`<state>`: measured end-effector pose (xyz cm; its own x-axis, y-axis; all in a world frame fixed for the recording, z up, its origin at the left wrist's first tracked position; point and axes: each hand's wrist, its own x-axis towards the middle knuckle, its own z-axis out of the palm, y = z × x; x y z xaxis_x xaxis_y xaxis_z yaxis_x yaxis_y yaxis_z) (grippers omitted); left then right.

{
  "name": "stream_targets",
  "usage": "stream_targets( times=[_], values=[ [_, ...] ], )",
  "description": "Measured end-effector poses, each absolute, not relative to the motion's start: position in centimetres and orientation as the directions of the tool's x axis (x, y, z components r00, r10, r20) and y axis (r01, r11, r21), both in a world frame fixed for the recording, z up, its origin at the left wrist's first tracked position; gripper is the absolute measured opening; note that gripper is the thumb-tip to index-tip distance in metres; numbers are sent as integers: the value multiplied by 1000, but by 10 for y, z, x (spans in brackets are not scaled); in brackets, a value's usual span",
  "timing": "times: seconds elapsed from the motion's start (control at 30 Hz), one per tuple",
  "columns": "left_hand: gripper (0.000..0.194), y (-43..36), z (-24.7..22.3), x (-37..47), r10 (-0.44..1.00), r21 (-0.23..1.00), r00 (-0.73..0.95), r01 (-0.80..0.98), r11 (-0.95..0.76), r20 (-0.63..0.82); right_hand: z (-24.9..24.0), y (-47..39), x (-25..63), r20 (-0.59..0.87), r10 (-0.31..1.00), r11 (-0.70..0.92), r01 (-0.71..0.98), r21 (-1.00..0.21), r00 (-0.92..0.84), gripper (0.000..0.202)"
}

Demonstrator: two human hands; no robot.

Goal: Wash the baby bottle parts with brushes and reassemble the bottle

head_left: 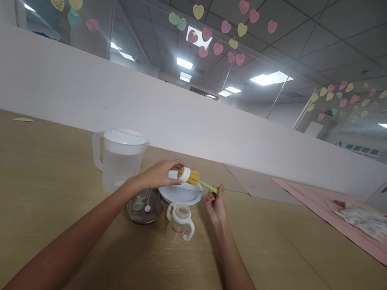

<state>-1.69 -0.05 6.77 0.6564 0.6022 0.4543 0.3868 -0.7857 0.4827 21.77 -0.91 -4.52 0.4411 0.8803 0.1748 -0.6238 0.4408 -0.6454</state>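
Note:
My left hand grips a white bottle cap ring, held sideways. Yellow sponge from a bottle brush is pushed partly into it. The brush's thin green handle is pinched in my right hand. Both hands are above a white plate. Just below them stands a clear baby bottle with two white handles, upright and uncapped. Left of the bottle, a dark see-through bowl holds a nipple and a straw with a round white end.
A clear pitcher with a white lid stands behind my left forearm. Pink cloth with patterned fabric on it lies at the right. A low white wall borders the wooden table, with glass above.

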Motion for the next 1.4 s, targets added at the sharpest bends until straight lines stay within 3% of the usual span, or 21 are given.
stream_targets(
  times=[0.17, 0.27, 0.37, 0.53, 0.63, 0.83, 1.13, 1.2, 1.33, 1.4],
  values=[
    [52, -5, 75, -19, 621, 538, 665, 371, -757, 415, -46, -10, 214, 182, 897, 418, -636, -648, 403, 34],
    [46, -6, 83, -28, 675, 386, 612, 554, -737, 412, -44, -10, 215, 190, 872, 444, -563, -697, 451, 35],
    [36, -6, 90, -41, 768, 177, 520, 773, -609, 373, -45, -9, 218, 169, 821, 477, -494, -727, 545, 35],
    [36, -1, 90, -55, 912, -4, 403, 915, -404, 76, -50, -7, 224, 126, 793, 484, -490, -725, 596, 35],
    [41, 6, 79, -52, 938, -25, 337, 940, -340, -84, -51, -6, 225, 118, 790, 485, -496, -720, 602, 34],
    [32, 27, 49, -42, 937, -26, 223, 971, -238, -270, -50, -7, 225, 107, 798, 479, -516, -710, 593, 32],
    [37, 23, 50, -40, 947, -55, 293, 952, -302, -132, -51, -6, 226, 110, 798, 477, -509, -717, 592, 33],
    [42, 11, 60, -36, 915, 1, 392, 919, -393, -95, -50, -6, 226, 105, 796, 479, -515, -711, 596, 33],
    [54, -21, 72, -20, 705, 264, 706, 669, -695, 64, -49, -6, 226, 107, 800, 482, -526, -700, 591, 31],
    [59, -34, 70, -10, 613, 272, 785, 573, -773, 87, -49, -6, 226, 105, 800, 484, -534, -693, 590, 30]
  ],
)
